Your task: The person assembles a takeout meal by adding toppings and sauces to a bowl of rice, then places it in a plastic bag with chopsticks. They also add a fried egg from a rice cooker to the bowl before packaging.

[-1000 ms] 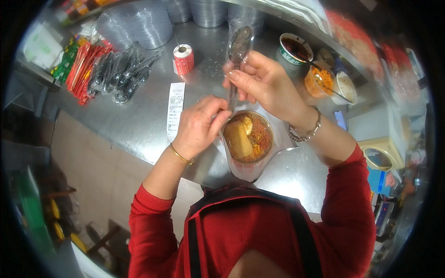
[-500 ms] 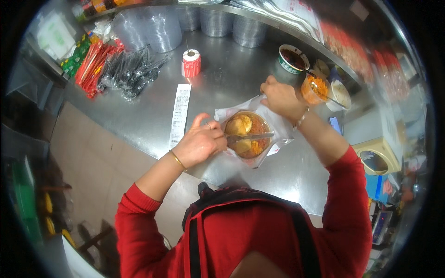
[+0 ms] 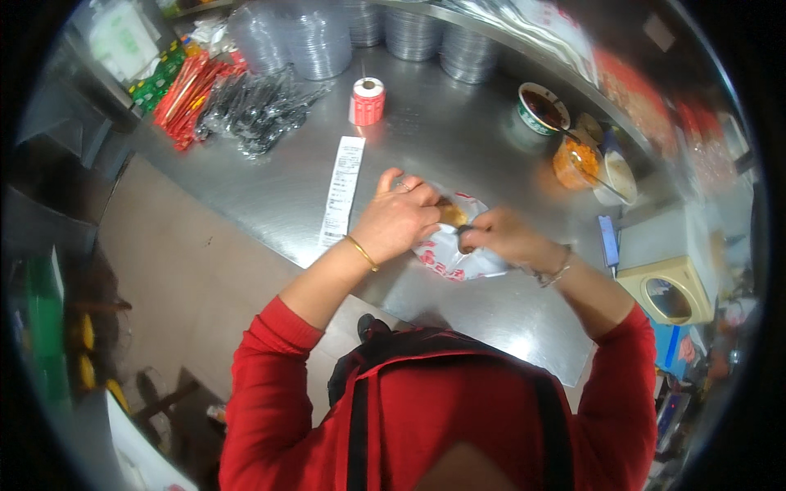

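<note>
A white plastic bag with red print lies on the steel counter, gathered around a bowl of food. Only a yellowish-brown patch of the food shows between my hands; bag and fingers hide most of the bowl. At the bowl's left side, my left hand has its fingers curled over the bag's edge. My right hand pinches the bag over the middle of the bowl. A small dark bit shows by its fingertips, too blurred to name. Left of the bag lies a long printed receipt.
A red-and-white label roll stands farther back. Black-wrapped packets and red packets lie far left. Clear lid stacks line the back. To the right are a dark sauce tub, an orange-filled tub and a phone.
My right hand has come from the bag's far right corner in toward the bowl, drawing the bag over it. The bowl and the utensil on it, plain before, are now mostly covered.
</note>
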`<action>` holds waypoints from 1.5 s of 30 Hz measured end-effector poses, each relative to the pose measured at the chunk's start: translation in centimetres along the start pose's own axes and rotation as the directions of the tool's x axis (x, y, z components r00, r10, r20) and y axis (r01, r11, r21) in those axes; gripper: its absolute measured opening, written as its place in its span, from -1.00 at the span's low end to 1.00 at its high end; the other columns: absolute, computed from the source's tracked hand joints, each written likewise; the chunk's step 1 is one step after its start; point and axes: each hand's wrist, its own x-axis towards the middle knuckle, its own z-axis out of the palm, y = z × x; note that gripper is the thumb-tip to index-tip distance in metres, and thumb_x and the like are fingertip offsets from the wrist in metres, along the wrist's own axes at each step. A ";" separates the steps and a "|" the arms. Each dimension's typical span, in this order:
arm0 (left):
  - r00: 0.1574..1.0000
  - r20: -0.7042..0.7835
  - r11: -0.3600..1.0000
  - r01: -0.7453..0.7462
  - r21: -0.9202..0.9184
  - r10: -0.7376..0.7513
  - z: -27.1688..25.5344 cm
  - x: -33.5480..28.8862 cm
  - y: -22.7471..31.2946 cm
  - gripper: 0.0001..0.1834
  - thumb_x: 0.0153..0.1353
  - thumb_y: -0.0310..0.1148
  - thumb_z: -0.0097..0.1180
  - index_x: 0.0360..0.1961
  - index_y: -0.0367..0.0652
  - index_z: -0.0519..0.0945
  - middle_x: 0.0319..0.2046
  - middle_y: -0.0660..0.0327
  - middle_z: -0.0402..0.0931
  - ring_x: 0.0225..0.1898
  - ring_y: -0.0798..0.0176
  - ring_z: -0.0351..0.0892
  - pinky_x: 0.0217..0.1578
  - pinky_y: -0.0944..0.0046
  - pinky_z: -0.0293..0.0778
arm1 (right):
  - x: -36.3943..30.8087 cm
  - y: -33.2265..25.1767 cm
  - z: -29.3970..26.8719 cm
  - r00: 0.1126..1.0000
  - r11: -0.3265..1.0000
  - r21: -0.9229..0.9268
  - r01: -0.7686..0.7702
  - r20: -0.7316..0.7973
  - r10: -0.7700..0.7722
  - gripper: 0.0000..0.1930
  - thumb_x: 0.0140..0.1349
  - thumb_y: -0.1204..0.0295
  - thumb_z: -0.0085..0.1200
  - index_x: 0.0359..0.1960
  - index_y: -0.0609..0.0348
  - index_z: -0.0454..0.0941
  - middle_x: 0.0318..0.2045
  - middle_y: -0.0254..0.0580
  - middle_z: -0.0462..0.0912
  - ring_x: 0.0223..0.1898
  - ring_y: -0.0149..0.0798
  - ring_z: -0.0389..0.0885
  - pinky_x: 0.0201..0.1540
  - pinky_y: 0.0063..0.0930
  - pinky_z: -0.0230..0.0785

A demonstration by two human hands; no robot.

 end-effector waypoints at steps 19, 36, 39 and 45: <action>0.992 0.038 0.916 -0.099 -0.390 0.123 7.5 4.0 4.7 -0.82 -0.17 -0.19 0.27 -0.47 0.12 0.57 -0.07 0.36 0.46 0.30 0.05 0.07 0.23 -0.33 -0.51 | -8.6 -4.5 2.1 0.716 0.804 0.099 0.586 -0.529 -0.456 -0.75 0.13 0.50 0.01 -0.69 0.30 0.36 -0.77 -0.24 0.32 -0.70 -0.44 0.22 -0.66 -0.52 0.07; 0.992 -0.019 0.925 0.112 -0.362 -0.127 3.6 4.0 8.3 -0.84 0.14 -0.38 -0.07 -0.42 -0.23 0.51 -0.57 0.02 0.49 -0.35 -0.05 0.48 -0.10 0.09 0.21 | -4.9 -2.4 0.4 0.427 0.797 -0.526 0.298 -0.673 -0.604 -0.68 -0.01 0.46 0.16 -0.16 0.12 0.45 -0.50 -0.21 0.56 -0.43 -0.19 0.50 -0.33 -0.41 0.28; 0.972 -0.026 0.886 0.203 -0.418 -0.235 3.4 4.3 7.8 -0.73 0.19 -0.31 -0.14 -0.48 -0.24 0.55 -0.60 0.05 0.50 -0.40 -0.07 0.47 -0.10 0.11 0.18 | -4.0 -1.5 -0.1 0.432 0.781 -0.468 0.414 -0.655 -0.620 -0.63 -0.03 0.46 0.15 -0.11 0.11 0.45 -0.45 -0.24 0.57 -0.31 -0.15 0.49 -0.19 -0.36 0.26; 0.860 0.278 0.405 0.458 -0.791 -0.428 3.2 4.0 6.9 -0.75 0.23 -0.28 -0.03 -0.35 -0.24 0.58 -0.50 0.22 0.57 -0.39 0.32 0.53 -0.29 0.31 0.40 | -4.5 2.0 1.7 0.715 0.936 0.196 0.292 -0.694 -0.078 -0.90 0.13 0.47 0.10 -0.40 0.26 0.56 -0.42 -0.23 0.60 -0.35 -0.41 0.54 -0.25 -0.56 0.37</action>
